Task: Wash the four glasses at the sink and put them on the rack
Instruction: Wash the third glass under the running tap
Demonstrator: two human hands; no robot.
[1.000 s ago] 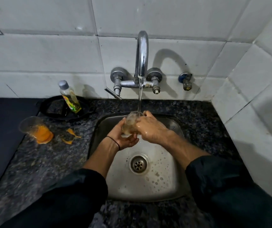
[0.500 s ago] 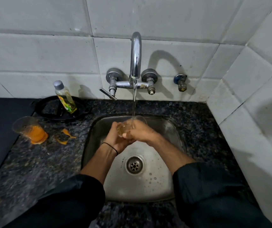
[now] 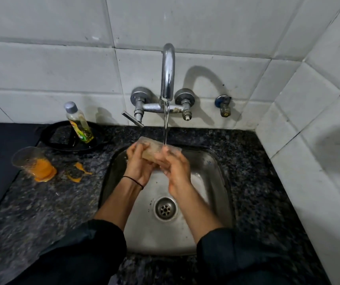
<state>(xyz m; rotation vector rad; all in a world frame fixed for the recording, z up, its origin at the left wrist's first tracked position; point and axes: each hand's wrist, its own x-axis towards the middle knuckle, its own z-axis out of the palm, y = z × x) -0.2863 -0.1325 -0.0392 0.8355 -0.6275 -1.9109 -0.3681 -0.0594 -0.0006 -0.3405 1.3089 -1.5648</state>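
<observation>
A clear glass (image 3: 152, 149) lies tilted on its side under the running water, above the back of the steel sink (image 3: 216, 192). My left hand (image 3: 139, 164) grips its left end from below. My right hand (image 3: 174, 167) wraps its fingers over the right part of the glass, under the stream from the tap (image 3: 168, 73). A second glass (image 3: 32, 163) with orange liquid in its bottom stands on the dark counter at the left. No rack is in view.
A bottle of dish soap (image 3: 78, 122) stands on a black tray (image 3: 58, 140) behind the dirty glass. Orange spill (image 3: 78, 173) marks the granite counter. The tap lever (image 3: 133, 119) sticks out left. White tiled walls close the back and right.
The glass has turned from upright to lying on its side under the stream, and both hands have shifted round it. The camera has drawn a little closer.
</observation>
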